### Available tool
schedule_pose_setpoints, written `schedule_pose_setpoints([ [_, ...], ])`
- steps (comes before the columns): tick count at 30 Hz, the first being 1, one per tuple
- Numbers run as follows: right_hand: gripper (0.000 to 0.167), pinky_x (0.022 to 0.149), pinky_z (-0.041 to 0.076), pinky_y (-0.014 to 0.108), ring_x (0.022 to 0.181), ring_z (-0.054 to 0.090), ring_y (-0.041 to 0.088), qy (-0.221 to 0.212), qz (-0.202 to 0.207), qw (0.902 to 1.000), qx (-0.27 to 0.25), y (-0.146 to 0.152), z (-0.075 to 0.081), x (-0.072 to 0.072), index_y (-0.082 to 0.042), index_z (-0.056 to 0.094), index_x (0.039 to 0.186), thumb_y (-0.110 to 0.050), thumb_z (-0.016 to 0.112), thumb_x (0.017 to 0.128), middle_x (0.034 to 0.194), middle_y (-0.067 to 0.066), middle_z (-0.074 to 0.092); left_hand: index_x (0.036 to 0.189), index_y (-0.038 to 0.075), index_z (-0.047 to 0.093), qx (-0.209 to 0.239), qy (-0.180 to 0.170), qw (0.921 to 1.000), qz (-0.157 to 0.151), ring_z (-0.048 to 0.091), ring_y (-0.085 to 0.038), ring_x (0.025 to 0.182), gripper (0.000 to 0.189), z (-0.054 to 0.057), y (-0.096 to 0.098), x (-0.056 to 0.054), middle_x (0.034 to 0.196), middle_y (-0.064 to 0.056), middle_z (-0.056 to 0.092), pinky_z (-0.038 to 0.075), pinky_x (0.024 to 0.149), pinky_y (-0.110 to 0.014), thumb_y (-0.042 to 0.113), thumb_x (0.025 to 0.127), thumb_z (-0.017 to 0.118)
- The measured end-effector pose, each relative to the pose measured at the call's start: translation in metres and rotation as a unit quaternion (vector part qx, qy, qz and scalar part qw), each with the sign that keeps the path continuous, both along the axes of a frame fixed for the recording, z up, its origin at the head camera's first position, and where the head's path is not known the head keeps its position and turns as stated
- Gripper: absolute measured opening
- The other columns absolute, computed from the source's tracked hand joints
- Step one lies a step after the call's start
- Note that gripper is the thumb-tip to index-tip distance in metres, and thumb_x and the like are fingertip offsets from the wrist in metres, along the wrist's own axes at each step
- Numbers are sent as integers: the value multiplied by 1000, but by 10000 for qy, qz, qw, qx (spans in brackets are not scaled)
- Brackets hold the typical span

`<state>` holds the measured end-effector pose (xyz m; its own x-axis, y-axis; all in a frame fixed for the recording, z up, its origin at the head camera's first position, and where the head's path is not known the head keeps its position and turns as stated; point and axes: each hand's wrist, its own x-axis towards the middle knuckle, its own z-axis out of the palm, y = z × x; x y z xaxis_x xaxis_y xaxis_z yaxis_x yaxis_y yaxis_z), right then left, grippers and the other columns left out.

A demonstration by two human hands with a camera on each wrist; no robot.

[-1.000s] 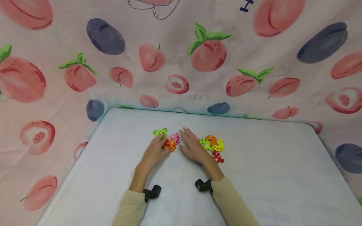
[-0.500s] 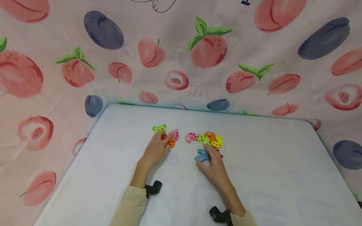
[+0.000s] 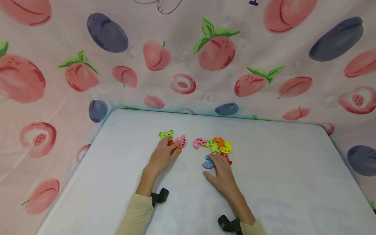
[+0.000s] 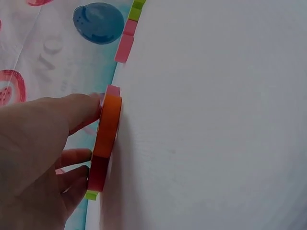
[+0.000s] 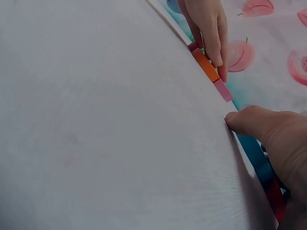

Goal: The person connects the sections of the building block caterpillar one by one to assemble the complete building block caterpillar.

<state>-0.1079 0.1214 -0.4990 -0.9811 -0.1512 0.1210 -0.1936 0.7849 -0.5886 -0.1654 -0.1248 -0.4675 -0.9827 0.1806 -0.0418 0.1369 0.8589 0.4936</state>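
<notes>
In the head view my left hand (image 3: 160, 158) rests its fingers on a small cluster of puzzle pieces. A green animal-head piece (image 3: 165, 133), a pink spotted piece (image 3: 183, 140) and an orange piece (image 3: 178, 150) show around the fingers; a red piece (image 4: 98, 173) is clearer in the left wrist view. Over to the right, my right hand (image 3: 224, 174) lays its fingers over a blue spotted piece (image 3: 207, 163) and partly hides a red striped piece (image 3: 227, 158). Its thumb stands out to the left, apart from the blue piece.
Just behind the right hand lie a pink spotted piece (image 3: 199, 142), a green striped piece (image 3: 211, 146), an orange round piece (image 3: 218, 141) and a yellow spotted piece (image 3: 227, 148). Fruit-print cloth (image 3: 182, 58) rises behind the white table (image 3: 293, 169).
My right hand has drawn back and right from between the two groups to the blue piece, uncovering the pink one. The left hand's fingers have shifted slightly right over their cluster.
</notes>
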Motion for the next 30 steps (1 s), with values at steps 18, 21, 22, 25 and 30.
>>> schedule_pose_setpoints([
  [18, 64, 105, 43, 56, 130, 44, 32, 365, 20, 9993, -28, 1, -1, 1, -8, 55, 134, -27, 79, 78, 138, 13, 56, 134, 28, 59, -3, 19, 9998, 217, 36, -31, 141, 48, 2, 2, -2, 152, -11, 37, 42, 109, -51, 37, 88, 70],
  [21, 63, 107, 42, 55, 131, 44, 31, 283, 52, 9996, -27, 1, -1, 2, -10, 55, 135, -29, 78, 79, 139, 12, 56, 133, 27, 60, 92, -58, 9995, 300, 36, -31, 141, 46, 4, 0, -1, 152, -10, 38, 43, 108, -52, 34, 88, 70],
  [22, 63, 107, 42, 55, 132, 44, 31, 260, 74, 9996, -26, 1, -1, 2, -11, 55, 135, -30, 78, 79, 139, 11, 56, 133, 27, 60, 108, -71, 9994, 327, 36, -31, 141, 46, 4, -1, -1, 152, -10, 38, 43, 108, -52, 34, 88, 70],
  [25, 63, 109, 40, 54, 132, 44, 30, 217, 123, 9997, -19, 1, 0, 2, -13, 55, 136, -32, 77, 80, 139, 9, 56, 133, 26, 60, 124, -104, 9992, 365, 35, -30, 141, 46, 3, -2, -1, 153, -9, 37, 44, 107, -51, 33, 88, 70],
  [30, 62, 108, 41, 54, 132, 44, 30, 260, 97, 9996, -26, 2, 0, 3, -13, 56, 135, -31, 77, 80, 139, 9, 56, 134, 25, 59, 155, -94, 9993, 314, 35, -31, 142, 47, 2, -3, -2, 153, -9, 37, 43, 107, -52, 34, 89, 70],
])
